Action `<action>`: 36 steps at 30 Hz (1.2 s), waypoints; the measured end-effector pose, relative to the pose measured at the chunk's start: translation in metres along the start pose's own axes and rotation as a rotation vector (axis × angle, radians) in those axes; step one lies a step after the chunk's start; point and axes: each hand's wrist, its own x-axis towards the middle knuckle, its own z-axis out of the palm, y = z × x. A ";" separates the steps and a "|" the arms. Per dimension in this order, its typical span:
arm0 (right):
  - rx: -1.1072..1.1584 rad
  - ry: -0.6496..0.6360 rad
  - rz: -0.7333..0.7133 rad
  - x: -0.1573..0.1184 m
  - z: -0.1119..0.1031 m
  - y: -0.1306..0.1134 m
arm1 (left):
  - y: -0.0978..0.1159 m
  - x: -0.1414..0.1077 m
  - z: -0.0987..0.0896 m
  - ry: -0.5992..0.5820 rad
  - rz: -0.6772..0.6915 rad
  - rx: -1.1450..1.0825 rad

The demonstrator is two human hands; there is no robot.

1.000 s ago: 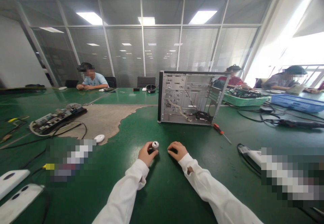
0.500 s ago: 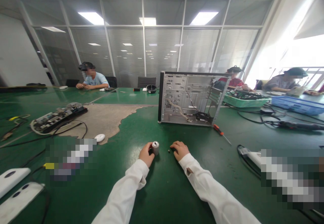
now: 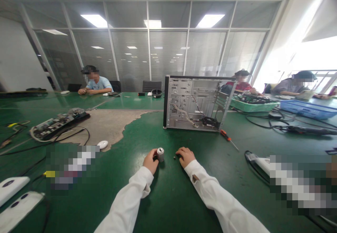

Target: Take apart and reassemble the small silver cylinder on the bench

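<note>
My left hand [image 3: 151,161] is wrapped around the side of a small silver cylinder [image 3: 160,155], shaped like a little can, standing upright on the green table. Dark marks show on its pale top. Just right of it lies a tiny metal piece [image 3: 174,158], too small to name. My right hand [image 3: 185,156] rests palm down beside that piece, fingers loosely stretched and apart from it. Beyond both hands stands an opened computer case [image 3: 195,103], its bare metal inside facing me, with loose wires and a black part at its bottom.
An orange-handled screwdriver [image 3: 225,135] lies by the case's right corner. Green [image 3: 252,106] and blue [image 3: 308,110] baskets stand at the back right. Cables and a stripped circuit assembly [image 3: 59,124] lie left, near white device shells [image 3: 21,208]. Several people sit across the table.
The view has shifted very slightly. Both hands, the silver cylinder and the tiny metal piece keep practically the same places on the table.
</note>
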 end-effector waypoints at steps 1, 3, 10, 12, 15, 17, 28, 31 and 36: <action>0.001 0.004 0.000 0.000 0.000 0.000 | 0.000 0.000 0.000 0.001 0.002 0.002; 0.005 0.006 -0.001 0.000 0.000 0.000 | -0.001 0.000 0.000 0.001 0.012 0.002; 0.085 0.026 -0.054 0.000 -0.006 -0.001 | -0.002 0.000 -0.001 -0.004 0.025 0.015; 0.185 0.116 -0.138 -0.003 -0.013 -0.010 | -0.003 0.000 -0.002 -0.018 0.035 0.008; 0.319 0.214 -0.268 -0.013 -0.026 -0.034 | 0.000 0.000 -0.003 -0.051 0.039 -0.018; 0.347 0.182 -0.340 -0.021 -0.032 -0.053 | 0.003 -0.002 -0.003 -0.094 0.054 -0.026; 0.248 0.096 -0.366 -0.052 -0.056 -0.075 | 0.013 -0.011 0.002 -0.304 -0.020 -0.228; 0.142 0.040 -0.298 -0.072 -0.076 -0.063 | 0.012 -0.012 0.004 -0.297 -0.026 -0.218; -0.129 0.150 -0.137 -0.118 -0.102 -0.005 | 0.011 -0.010 0.005 -0.295 -0.008 -0.165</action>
